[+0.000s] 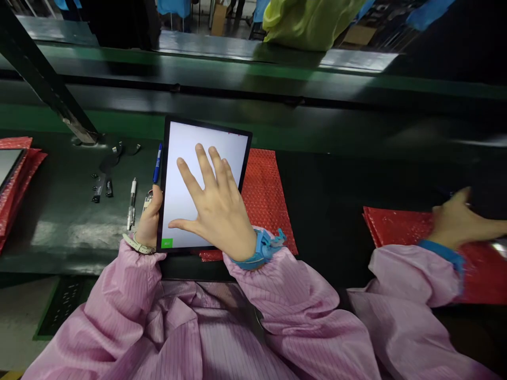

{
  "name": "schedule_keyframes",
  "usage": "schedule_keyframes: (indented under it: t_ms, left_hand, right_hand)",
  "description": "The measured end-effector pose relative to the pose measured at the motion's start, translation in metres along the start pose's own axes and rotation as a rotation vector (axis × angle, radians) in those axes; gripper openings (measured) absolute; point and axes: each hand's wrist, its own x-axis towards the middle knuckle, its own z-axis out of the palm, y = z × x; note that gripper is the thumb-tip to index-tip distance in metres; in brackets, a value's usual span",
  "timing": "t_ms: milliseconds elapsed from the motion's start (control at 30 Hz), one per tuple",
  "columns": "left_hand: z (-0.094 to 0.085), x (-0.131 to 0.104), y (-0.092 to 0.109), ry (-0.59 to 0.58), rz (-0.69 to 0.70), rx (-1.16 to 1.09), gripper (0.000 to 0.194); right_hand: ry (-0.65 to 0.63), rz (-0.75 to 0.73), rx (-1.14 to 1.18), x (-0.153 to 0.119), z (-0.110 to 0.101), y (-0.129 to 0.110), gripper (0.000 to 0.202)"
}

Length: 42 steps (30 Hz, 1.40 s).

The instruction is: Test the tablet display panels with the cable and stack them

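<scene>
A tablet (233, 158) with a lit white screen and a small green box at its lower left is tilted up in front of me. Its left edge is gripped by my left hand (149, 219), thumb on the frame and the other fingers hidden behind. Over the screen my right hand (219, 206) is spread wide, palm down; whether it touches the glass I cannot tell. A red bubble-wrap bag (266, 192) lies on the bench behind and right of the tablet. A blue wrist strap (259, 250) circles my right wrist.
Left of the tablet lie a blue marker (157, 163), a white pen (132, 205) and small black parts (103, 182). More red bags (16, 174) sit at far left. At right, a co-worker's hand (459, 221) rests over another red bag (390, 227). A dark post (51, 79) rises at left.
</scene>
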Motion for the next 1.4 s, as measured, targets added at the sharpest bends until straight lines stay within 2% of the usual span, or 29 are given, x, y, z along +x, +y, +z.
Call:
schedule_keyframes:
  t_ms: [133, 167, 300, 367, 433, 533, 633, 733, 867, 967, 1100, 1267, 1333, 1400]
  left_hand:
    - [0.007, -0.001, 0.004, 0.029, -0.044, -0.010, 0.058]
    - [0.009, -0.001, 0.004, 0.032, -0.044, -0.020, 0.059]
    - [0.010, -0.001, 0.004, 0.063, -0.030, -0.016, 0.067]
    - [0.006, -0.001, 0.003, 0.035, -0.056, 0.003, 0.068]
    - [0.002, -0.001, 0.004, -0.011, -0.110, 0.011, 0.068]
    - [-0.003, -0.002, 0.006, -0.041, -0.177, 0.002, 0.070]
    - [-0.004, -0.001, 0.007, -0.001, -0.183, 0.001, 0.068]
    - [-0.005, 0.001, 0.006, 0.043, -0.167, 0.011, 0.065]
    - [-0.006, 0.002, 0.006, 0.053, -0.259, 0.029, 0.066]
    - [-0.009, 0.002, 0.005, 0.025, -0.299, 0.050, 0.067]
    - [-0.018, 0.003, 0.002, -0.031, -0.302, 0.083, 0.068]
    - [-0.026, 0.004, 0.002, -0.003, -0.254, 0.069, 0.060]
    - [-0.027, 0.003, 0.003, 0.022, -0.229, 0.045, 0.056]
    - [-0.024, 0.002, 0.004, 0.048, -0.227, 0.031, 0.055]
  right_hand:
    - [0.054, -0.007, -0.046, -0.011, 0.015, 0.002, 0.038]
    - [0.076, -0.015, -0.050, -0.015, 0.017, 0.004, 0.029]
    - [0.212, -0.104, -0.085, -0.026, 0.020, 0.010, 0.028]
    - [0.314, -0.144, -0.085, -0.032, 0.019, 0.012, 0.028]
    - [0.381, -0.115, -0.091, -0.040, 0.016, 0.014, 0.029]
    - [0.322, -0.006, -0.087, -0.051, 0.002, 0.019, 0.028]
    - [0.328, 0.131, -0.049, -0.048, -0.026, 0.038, 0.029]
    - [0.358, 0.316, -0.051, -0.026, -0.058, 0.072, 0.037]
    - [0.162, 0.391, 0.059, 0.008, -0.083, 0.109, 0.026]
    - [0.077, 0.381, 0.114, 0.020, -0.087, 0.114, 0.020]
    - [0.136, 0.376, 0.100, 0.022, -0.080, 0.107, 0.016]
    - [0.134, 0.363, 0.115, 0.023, -0.075, 0.108, 0.016]
    - [0.139, 0.319, 0.109, 0.023, -0.078, 0.106, 0.015]
    - [0.079, 0.191, 0.145, 0.022, -0.086, 0.101, 0.015]
